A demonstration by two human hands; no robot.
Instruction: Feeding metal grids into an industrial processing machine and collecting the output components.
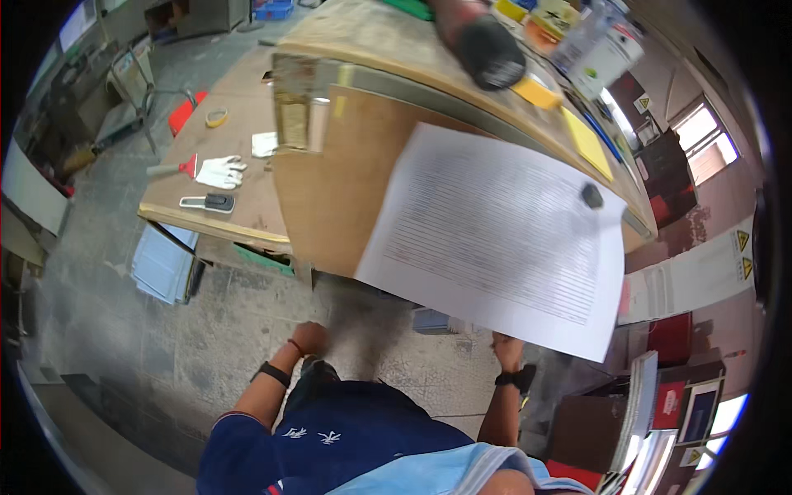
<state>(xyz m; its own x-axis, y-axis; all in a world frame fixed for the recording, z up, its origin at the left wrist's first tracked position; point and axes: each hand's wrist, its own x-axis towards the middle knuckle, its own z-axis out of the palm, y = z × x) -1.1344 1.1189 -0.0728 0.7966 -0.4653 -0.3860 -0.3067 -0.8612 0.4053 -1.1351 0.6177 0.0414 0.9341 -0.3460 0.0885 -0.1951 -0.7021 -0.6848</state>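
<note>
My left hand (311,338) hangs low beside my leg, its fingers curled in, and nothing shows in it. A dark band is on that wrist. My right hand (507,351) is low on the other side, right under the lower edge of a large white printed sheet (495,235). Its fingertips are small and partly hidden by the paper, so I cannot tell whether it touches the sheet. The sheet lies tilted across the front of the wooden workbench (363,37), with a small dark round thing (591,195) on its upper right.
A lower wooden table (260,210) at left holds a white glove (221,172), a red-and-grey scraper (186,167), a grey-handled tool (210,203) and a tape roll (216,118). Dark cylinder (491,62), yellow pad (587,142) and bottles top the workbench. Blue folders (162,264) sit beneath.
</note>
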